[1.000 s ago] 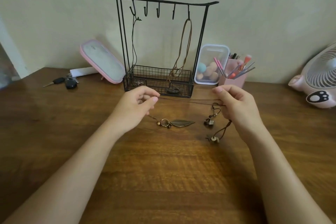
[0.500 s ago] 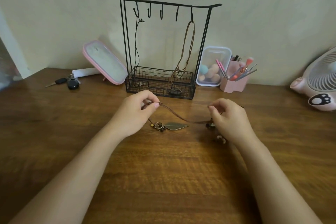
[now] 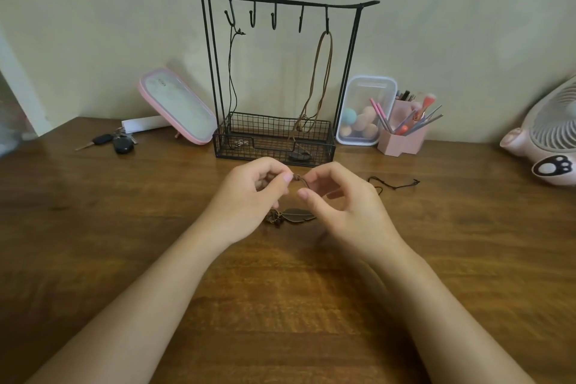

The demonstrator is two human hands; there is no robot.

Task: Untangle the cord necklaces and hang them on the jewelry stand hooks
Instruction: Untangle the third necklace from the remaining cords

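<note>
My left hand (image 3: 249, 196) and my right hand (image 3: 346, 206) meet in front of the black wire jewelry stand (image 3: 282, 3), both pinching a knot in a brown cord necklace (image 3: 298, 178). Its bronze leaf pendant (image 3: 297, 215) lies on the table just below my fingers. On the stand, a thin black cord necklace (image 3: 230, 72) hangs from the leftmost hook and a brown cord necklace (image 3: 321, 78) from the rightmost hook. A loose black cord (image 3: 394, 184) lies on the table right of my right hand. The three middle hooks hold nothing.
A pink-framed mirror (image 3: 177, 106) leans left of the stand, with car keys (image 3: 115, 142) beside it. Right of the stand are a clear box of sponges (image 3: 364, 109) and a pink brush holder (image 3: 402, 134). A pink fan (image 3: 548, 140) sits far right on the wooden table (image 3: 280, 305).
My hands have come together from about a cord's length apart, the right one moving left. The stretched brown cord is now bunched at my fingertips. The black cord now shows on the table.
</note>
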